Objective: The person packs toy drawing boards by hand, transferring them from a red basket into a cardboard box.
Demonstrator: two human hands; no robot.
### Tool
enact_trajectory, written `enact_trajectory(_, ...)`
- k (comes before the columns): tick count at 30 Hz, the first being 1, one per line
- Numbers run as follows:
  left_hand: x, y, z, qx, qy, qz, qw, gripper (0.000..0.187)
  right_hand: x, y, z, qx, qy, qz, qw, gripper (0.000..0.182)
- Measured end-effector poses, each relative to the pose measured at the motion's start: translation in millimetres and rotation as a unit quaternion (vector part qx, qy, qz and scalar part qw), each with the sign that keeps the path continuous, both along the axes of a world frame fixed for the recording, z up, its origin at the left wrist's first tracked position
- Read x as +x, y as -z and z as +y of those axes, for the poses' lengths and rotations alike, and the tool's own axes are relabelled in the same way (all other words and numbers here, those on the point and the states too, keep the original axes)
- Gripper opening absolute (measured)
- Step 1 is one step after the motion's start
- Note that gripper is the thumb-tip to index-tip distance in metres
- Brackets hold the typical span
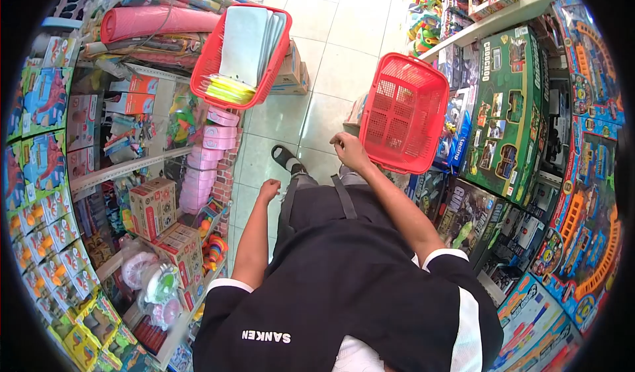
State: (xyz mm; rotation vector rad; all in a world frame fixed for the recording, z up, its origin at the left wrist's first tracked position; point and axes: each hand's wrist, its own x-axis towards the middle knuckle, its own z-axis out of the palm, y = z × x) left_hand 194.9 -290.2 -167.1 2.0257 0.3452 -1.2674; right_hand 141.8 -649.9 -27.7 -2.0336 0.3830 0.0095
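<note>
I am looking down at my own body in a black shirt, in a narrow toy-shop aisle. My left hand (268, 190) is curled into a loose fist at my left side, holding nothing, above the tiled floor (331, 54). My right hand (347, 150) is raised in front of me with its fingers curled, just beside the lower-left corner of an empty red plastic basket (403, 111). I cannot tell whether it touches the basket. The basket rests tilted against boxed toys on the right.
A second red basket (210, 68) with grey sheets and yellow items sits on the left shelving. Shelves of boxed toys (155, 206) line the left; large toy boxes (509, 107) are stacked on the right. My sandalled foot (286, 157) stands on the tiles.
</note>
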Motion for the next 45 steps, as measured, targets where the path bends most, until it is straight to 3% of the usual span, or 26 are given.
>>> enact_trajectory(4,27.1,3.7,32.1,0.024,-0.008,0.042,0.999,0.028,0.0,40.3,13.6,-0.043,0.036,0.095,0.994,0.02)
enact_trajectory(8,53.2,21.3,67.3,-0.03,-0.069,0.031,0.997,0.026,-33.9,114.6,7.5,-0.101,0.077,0.219,0.968,0.024)
enact_trajectory(12,82.6,26.2,104.5,-0.037,-0.089,0.03,0.995,0.025,-83.8,155.6,-2.9,-0.027,0.147,0.408,0.901,0.022)
enact_trajectory(15,101.3,21.4,131.1,-0.016,-0.085,0.041,0.995,0.027,-116.2,179.1,-1.5,-0.056,0.122,0.454,0.881,0.022)
enact_trajectory(17,111.8,17.6,144.7,-0.013,-0.103,0.05,0.993,0.027,-115.3,175.0,6.7,0.05,0.175,0.493,0.851,0.024)
enact_trajectory(23,139.6,24.6,172.9,0.011,-0.113,0.086,0.99,0.028,-41.1,136.9,34.9,-0.039,0.085,0.467,0.879,0.026)
enact_trajectory(26,171.3,18.2,173.5,0.015,-0.106,0.084,0.991,0.029,23.3,115.1,38.8,0.042,0.127,0.47,0.873,0.026)
enact_trajectory(32,260.5,-17.8,147.2,-0.028,-0.121,-0.016,0.992,0.029,136.7,135.0,26.8,0.055,0.162,0.373,0.912,0.027)
enact_trajectory(35,321.7,-23.4,125.7,-0.089,-0.152,-0.072,0.982,0.026,203.8,127.3,17.5,0.157,0.238,0.312,0.906,0.033)
enact_trajectory(37,363.3,-40.2,103.2,-0.103,-0.133,-0.124,0.978,0.026,249.5,76.5,18.5,0.294,0.299,0.208,0.884,0.041)
enact_trajectory(41,437.6,-68.4,42.9,-0.169,-0.105,-0.23,0.953,0.027,302.9,34.1,21.3,0.283,0.259,0.147,0.912,0.044)
enact_trajectory(42,453.6,-72.3,28.7,-0.194,-0.086,-0.268,0.94,0.029,310.1,32.4,22.0,0.235,0.223,0.153,0.934,0.047)
enact_trajectory(43,467.1,-75.0,14.9,-0.197,-0.078,-0.264,0.941,0.029,313.8,34.0,23.5,0.187,0.184,0.16,0.951,0.05)
enact_trajectory(45,488.0,-83.4,-12.0,-0.225,-0.013,-0.23,0.947,0.036,317.7,44.3,29.3,0.13,0.207,0.146,0.959,0.054)
